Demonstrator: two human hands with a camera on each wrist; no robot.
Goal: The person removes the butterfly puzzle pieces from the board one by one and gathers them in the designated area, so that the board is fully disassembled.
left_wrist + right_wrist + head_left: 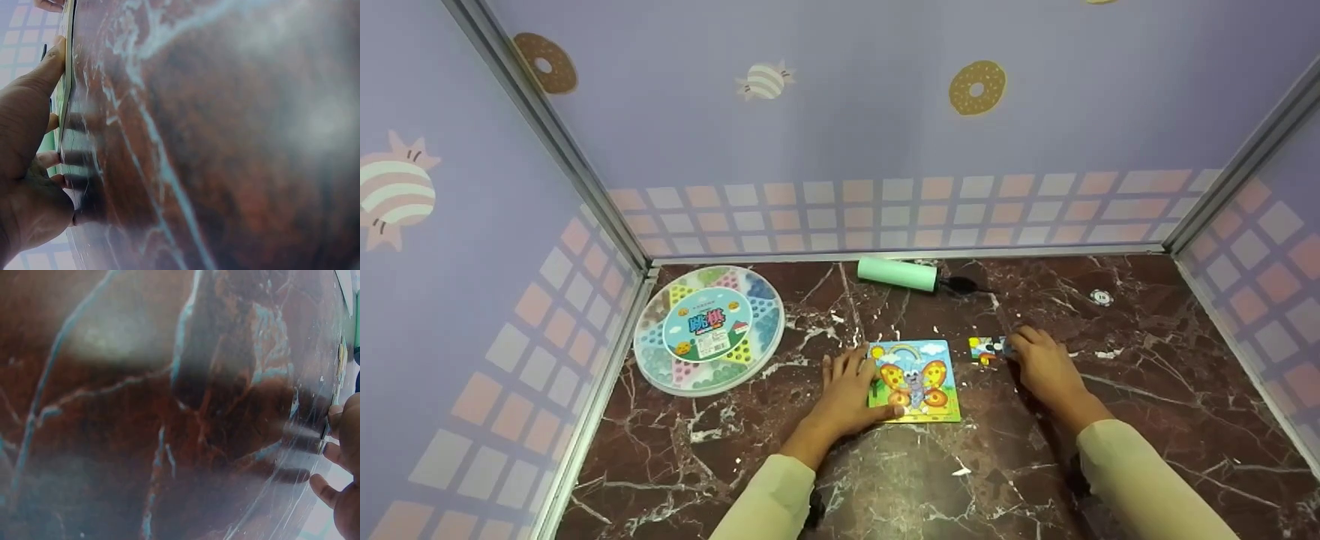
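Observation:
A square butterfly jigsaw puzzle (934, 375) lies flat on the dark marble-patterned surface. Along its left edge rests my left hand (851, 394), fingers spread and the thumb pressing on the lower part of the picture. In the left wrist view, the thumb (49, 66) lies across the thin board edge. To the right of the puzzle are a few joined small puzzle pieces (981, 346) with yellow, white and black on them. My right hand (1046, 367) pinches a puzzle piece (1009, 346) at their right end, its fingertips close to the surface and partly covering it.
A round Chinese checkers box (709, 330) lies at the left. Behind the puzzle is a mint-green hand pump (898, 274) with a black nozzle. A small round chip (1102, 298) sits at the back right. Patterned walls (870, 112) enclose three sides.

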